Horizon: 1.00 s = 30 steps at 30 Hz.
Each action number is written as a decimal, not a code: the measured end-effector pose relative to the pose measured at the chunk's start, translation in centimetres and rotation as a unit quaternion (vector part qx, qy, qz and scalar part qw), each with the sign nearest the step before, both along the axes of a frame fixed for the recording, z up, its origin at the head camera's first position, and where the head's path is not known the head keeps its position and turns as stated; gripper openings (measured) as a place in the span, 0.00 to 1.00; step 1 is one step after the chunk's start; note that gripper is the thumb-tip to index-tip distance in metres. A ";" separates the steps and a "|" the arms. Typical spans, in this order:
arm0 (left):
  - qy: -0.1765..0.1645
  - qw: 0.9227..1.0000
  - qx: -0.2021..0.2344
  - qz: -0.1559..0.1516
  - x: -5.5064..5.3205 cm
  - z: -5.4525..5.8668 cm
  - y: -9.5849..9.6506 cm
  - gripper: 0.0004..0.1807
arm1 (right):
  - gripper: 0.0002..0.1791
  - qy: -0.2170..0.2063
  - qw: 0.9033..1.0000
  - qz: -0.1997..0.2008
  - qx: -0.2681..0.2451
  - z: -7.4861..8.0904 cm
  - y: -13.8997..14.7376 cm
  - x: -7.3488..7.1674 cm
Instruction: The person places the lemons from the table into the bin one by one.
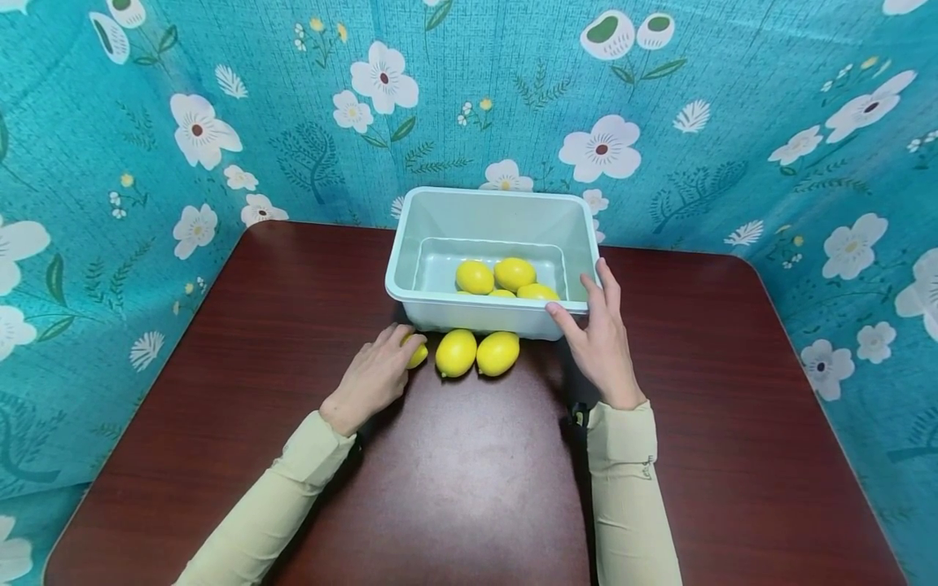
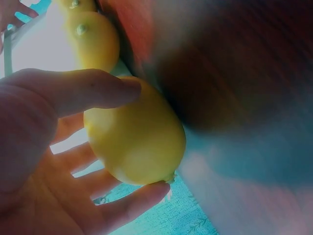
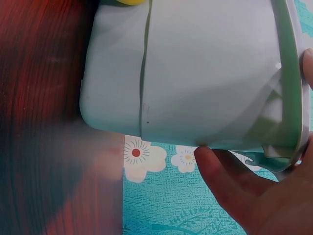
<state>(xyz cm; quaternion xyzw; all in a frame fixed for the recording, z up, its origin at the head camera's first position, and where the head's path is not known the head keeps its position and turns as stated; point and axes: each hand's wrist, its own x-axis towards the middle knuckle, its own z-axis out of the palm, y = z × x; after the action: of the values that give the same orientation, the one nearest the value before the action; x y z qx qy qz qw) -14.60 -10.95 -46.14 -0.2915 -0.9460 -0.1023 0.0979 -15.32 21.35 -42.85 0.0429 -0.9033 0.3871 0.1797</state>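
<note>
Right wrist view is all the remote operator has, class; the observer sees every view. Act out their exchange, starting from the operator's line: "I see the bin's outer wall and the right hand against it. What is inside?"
Observer: At least four lemons lie in the bin, some partly hidden by its front wall.
Operator: And the left hand?
Observer: It has its thumb and fingers around another lemon.
Operator: A bit of yellow shows at my top edge. How many other lemons are outside?
Observer: Two more lemons lie side by side on the table, in front of the bin.

Head vw hi, wrist vws close
</note>
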 end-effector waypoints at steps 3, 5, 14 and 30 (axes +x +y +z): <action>0.003 1.000 -0.003 0.000 0.0 0.0 0.0 0.21 | 0.40 0.001 1.000 0.001 -0.001 0.0 0.0 0.0; 0.000 1.000 -0.006 0.002 0.0 0.0 0.1 0.21 | 0.40 0.001 1.000 0.001 0.000 0.0 0.0 0.0; 0.013 1.000 0.001 0.000 -0.1 -0.1 0.1 0.21 | 0.41 0.001 1.000 -0.001 -0.001 -0.1 0.0 0.1; 0.010 1.000 0.018 0.010 -0.2 -0.3 0.1 0.20 | 0.40 0.001 1.000 0.001 -0.002 -0.1 0.0 0.1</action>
<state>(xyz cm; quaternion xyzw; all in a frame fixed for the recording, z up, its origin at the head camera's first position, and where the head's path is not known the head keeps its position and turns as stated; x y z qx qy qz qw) -14.79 -10.90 -46.43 -0.2813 -0.9458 -0.1155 0.1139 -15.19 21.36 -42.95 0.0444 -0.9023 0.3891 0.1805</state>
